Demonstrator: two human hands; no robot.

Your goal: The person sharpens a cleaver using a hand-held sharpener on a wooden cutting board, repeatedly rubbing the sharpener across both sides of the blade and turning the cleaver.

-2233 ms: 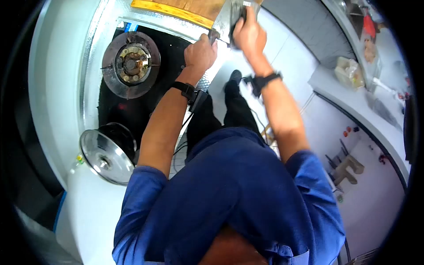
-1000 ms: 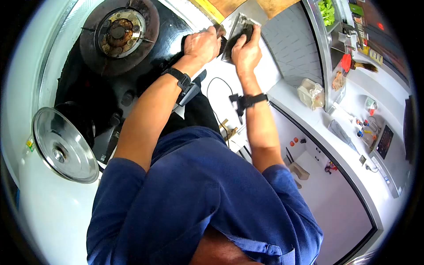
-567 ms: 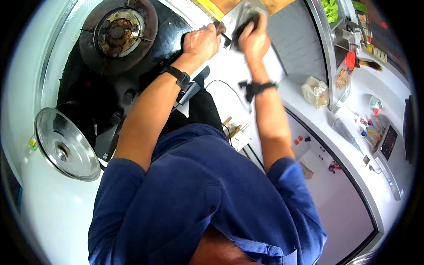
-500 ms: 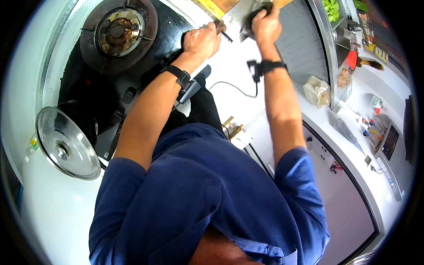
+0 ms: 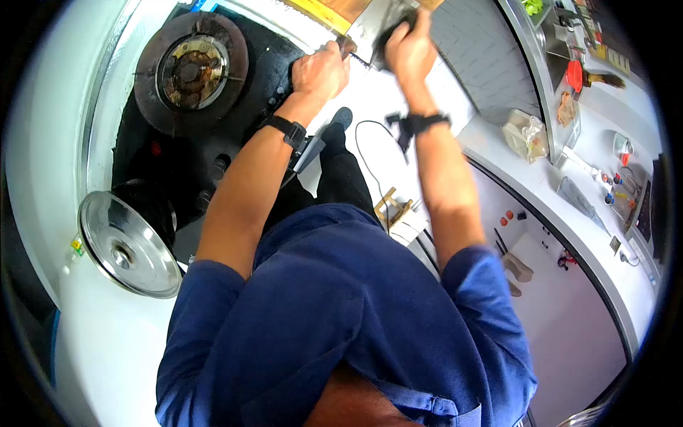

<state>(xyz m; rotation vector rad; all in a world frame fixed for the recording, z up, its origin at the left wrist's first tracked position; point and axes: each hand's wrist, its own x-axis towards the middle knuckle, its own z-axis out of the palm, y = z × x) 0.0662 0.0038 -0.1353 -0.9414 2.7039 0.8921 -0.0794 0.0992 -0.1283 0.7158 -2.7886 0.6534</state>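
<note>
At the top middle, my left hand (image 5: 320,72) is closed beside the stove's edge, its fingers around a brown, wooden-looking handle (image 5: 346,47). A thin dark toothed edge shows just right of that handle. My right hand (image 5: 410,48) grips a dark, silvery object (image 5: 390,27), smeared by motion, so its kind cannot be made out. Beneath and between the hands lies a grey metal-looking surface (image 5: 361,30), partly hidden by the right hand's object. A black strap with a device sits on each wrist.
A gas burner (image 5: 191,71) is set in the black stovetop at left. Below it, a steel lid (image 5: 122,249) leans beside a dark pot. A plastic container (image 5: 525,134) stands on the right counter, with a brush (image 5: 605,80) farther back. A small wooden stool (image 5: 391,210) is on the floor.
The view has shifted slightly, with the burner and lid now lower and more to the right. My right hand and its dark object have moved left, closer to my left hand.
</note>
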